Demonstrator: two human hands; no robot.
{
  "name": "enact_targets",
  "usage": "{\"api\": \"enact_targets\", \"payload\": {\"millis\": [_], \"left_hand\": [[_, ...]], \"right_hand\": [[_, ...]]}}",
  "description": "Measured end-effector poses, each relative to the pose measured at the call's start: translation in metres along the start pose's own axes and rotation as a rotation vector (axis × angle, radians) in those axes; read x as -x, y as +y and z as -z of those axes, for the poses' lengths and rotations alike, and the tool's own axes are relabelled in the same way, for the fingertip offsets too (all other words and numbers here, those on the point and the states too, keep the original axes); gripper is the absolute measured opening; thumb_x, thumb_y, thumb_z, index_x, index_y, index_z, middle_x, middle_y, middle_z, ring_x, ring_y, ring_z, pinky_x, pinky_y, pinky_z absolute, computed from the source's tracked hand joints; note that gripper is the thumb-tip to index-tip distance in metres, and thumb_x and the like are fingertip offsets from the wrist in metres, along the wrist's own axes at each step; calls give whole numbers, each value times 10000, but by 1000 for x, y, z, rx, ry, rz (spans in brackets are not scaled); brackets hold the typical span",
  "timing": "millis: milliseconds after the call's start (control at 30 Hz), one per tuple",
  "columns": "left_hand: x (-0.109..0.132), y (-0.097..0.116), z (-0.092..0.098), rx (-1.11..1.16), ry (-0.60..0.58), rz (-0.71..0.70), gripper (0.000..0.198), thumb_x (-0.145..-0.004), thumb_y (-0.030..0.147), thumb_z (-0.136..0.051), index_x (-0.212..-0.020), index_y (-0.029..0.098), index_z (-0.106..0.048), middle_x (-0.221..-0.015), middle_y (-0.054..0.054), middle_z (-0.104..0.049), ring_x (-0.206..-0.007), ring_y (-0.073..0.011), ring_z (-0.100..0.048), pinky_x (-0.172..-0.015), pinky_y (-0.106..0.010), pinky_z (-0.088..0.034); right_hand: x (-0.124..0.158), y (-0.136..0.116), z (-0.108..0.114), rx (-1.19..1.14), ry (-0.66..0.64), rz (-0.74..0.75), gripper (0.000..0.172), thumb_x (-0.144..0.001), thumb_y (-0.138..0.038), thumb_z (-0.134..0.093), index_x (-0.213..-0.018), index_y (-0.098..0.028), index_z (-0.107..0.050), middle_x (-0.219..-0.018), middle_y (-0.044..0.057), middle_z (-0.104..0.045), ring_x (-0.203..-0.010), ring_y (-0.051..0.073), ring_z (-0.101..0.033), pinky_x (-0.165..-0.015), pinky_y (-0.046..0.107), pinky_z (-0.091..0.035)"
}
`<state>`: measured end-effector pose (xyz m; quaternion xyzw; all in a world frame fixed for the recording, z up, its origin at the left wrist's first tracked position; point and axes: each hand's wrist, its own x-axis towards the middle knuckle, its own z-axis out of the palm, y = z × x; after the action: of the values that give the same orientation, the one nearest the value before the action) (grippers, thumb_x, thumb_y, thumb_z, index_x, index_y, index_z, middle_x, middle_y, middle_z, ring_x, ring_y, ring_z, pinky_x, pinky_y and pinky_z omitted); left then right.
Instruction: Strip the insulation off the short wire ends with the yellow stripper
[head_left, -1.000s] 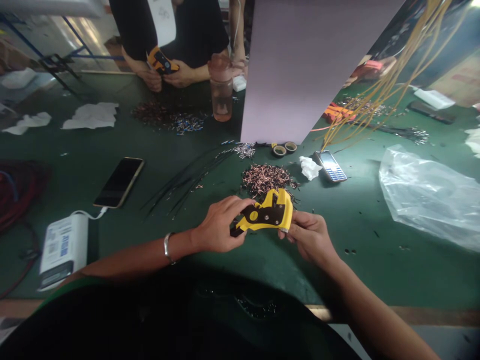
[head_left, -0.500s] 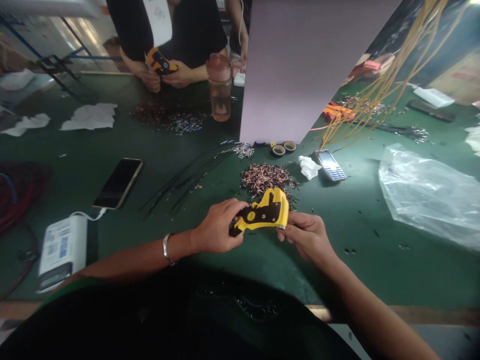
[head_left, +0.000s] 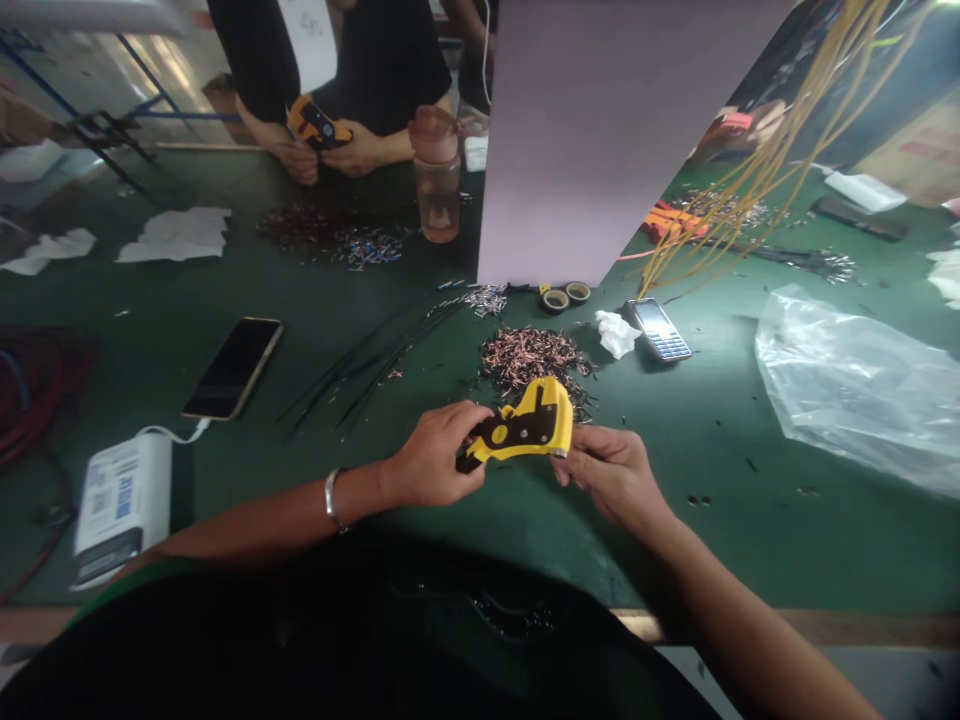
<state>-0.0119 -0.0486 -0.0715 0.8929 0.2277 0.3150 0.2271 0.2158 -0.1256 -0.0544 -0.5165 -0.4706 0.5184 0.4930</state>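
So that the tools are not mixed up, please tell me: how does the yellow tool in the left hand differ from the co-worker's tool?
The yellow tool, in the left hand, is clear yellow; the co-worker's tool looks more orange. The yellow tool's broad end is at picture right; that of the co-worker's tool, at upper left. Both have black parts.

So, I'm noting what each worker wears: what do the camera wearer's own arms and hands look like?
The left hand and right hand are both gloveless; I can't make out any rings. A shiny silver bracelet circles the left wrist. Both forearms are bare; a green edge of the dark top shows by the left one, while no sleeve is in view on the right.
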Motion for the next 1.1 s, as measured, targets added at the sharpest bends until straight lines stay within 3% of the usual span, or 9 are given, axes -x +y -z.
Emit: {"api": "enact_targets", "payload": {"millis": [400,600,800,967,1100], "left_hand": [[1,4,2,-28,-19,52,267,-755,168,-536,-1020,190,-537,-786,-12,-644,-638,-159,-609,-597,-285,-477],[1,4,0,-12,25,35,168,-754,167,-520,-919,193,-537,-654,35,-578,-525,-124,-525,-515,-252,-410],[4,6,-4,53,36,65,123,-732,161,-522,-851,192,-534,-576,69,-488,-479,-100,-465,-484,-232,-352],[1,9,-4,269,-63,350,95,-726,209,-560,-814,181,-539,-621,58,-486,-527,-92,-450,-512,-235,-350],[-6,4,-1,599,-183,657,231,-669,247,-618,-878,168,-561,-700,36,-528,-610,-112,-485,-570,-266,-402]], "right_hand": [[0,2,3,4,-22,14,216,-775,-292,-777,-578,-206,-750,-480,-13,-608,-431,88,-444,-458,246,-375],[0,8,3,10,-8,14,85,-768,-305,-782,-756,-232,-824,-491,-14,-632,-439,98,-481,-459,246,-383],[1,6,2,73,3,7,135,-749,-336,-780,-772,-211,-826,-483,-5,-633,-443,115,-509,-452,256,-392],[-1,4,3,83,18,-17,149,-735,-337,-775,-771,-201,-824,-493,7,-653,-425,108,-491,-429,248,-378],[-6,8,6,136,51,-69,206,-728,-365,-761,-809,-187,-822,-496,11,-656,-388,94,-437,-386,238,-336]]}}
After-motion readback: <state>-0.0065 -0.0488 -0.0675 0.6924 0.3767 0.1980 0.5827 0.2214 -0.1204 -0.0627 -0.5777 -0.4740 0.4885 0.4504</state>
